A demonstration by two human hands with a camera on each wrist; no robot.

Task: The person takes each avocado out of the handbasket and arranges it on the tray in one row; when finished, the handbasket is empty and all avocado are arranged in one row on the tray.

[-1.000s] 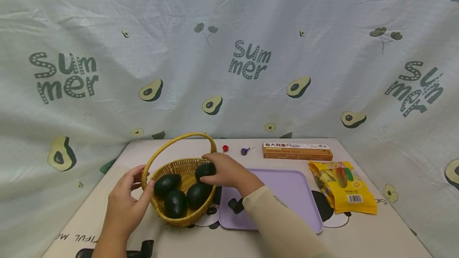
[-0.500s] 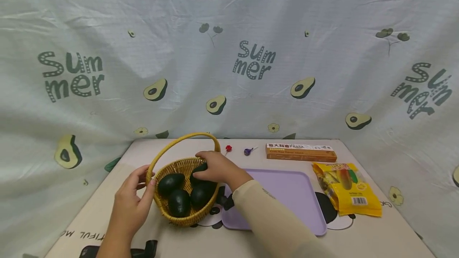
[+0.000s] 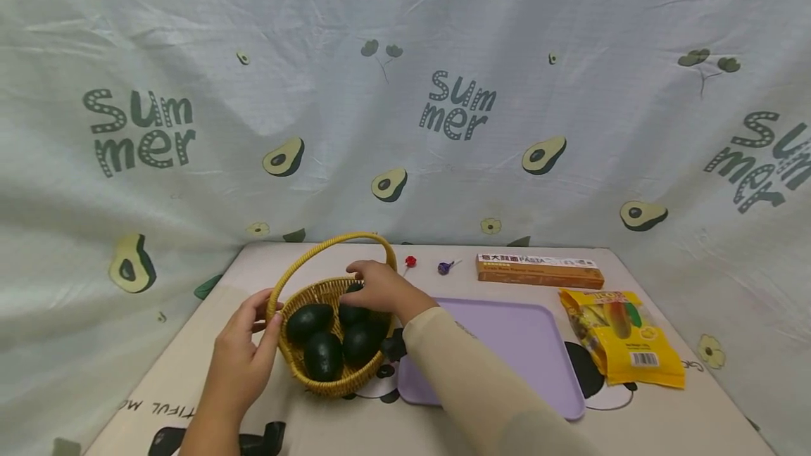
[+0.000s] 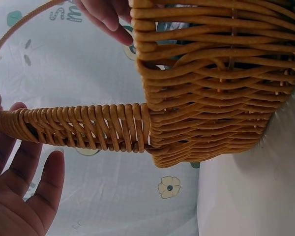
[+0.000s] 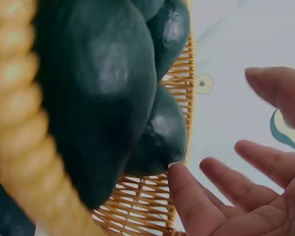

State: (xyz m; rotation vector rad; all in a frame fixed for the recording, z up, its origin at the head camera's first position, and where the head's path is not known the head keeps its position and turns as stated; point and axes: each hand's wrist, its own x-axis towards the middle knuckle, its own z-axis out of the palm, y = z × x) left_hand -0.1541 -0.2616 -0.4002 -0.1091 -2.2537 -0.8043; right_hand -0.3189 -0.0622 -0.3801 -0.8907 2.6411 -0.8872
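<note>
A woven yellow basket point(image 3: 329, 387) with an arched handle point(image 3: 329, 238) stands left of centre on the table and holds several dark green avocados point(image 3: 324, 356). My left hand point(image 3: 261, 315) rests against its left rim where the handle starts. In the left wrist view its fingers point(image 4: 19, 187) lie straight beside the handle point(image 4: 88, 128). My right hand point(image 3: 364, 286) hovers over the far right of the basket above one avocado point(image 3: 350, 313). The right wrist view shows that hand point(image 5: 246, 216) with fingers spread, one fingertip touching an avocado point(image 5: 103, 88).
A purple tray point(image 3: 507, 343) lies right of the basket, under my right forearm. Behind it are a red lollipop point(image 3: 410, 261), a purple lollipop point(image 3: 445, 268) and a long pasta box point(image 3: 538, 269). A yellow snack bag point(image 3: 624, 336) lies far right. A printed cloth hangs behind.
My right hand lowered the avocado it gripped into the far right of the basket and let it go. The left hand stayed on the rim.
</note>
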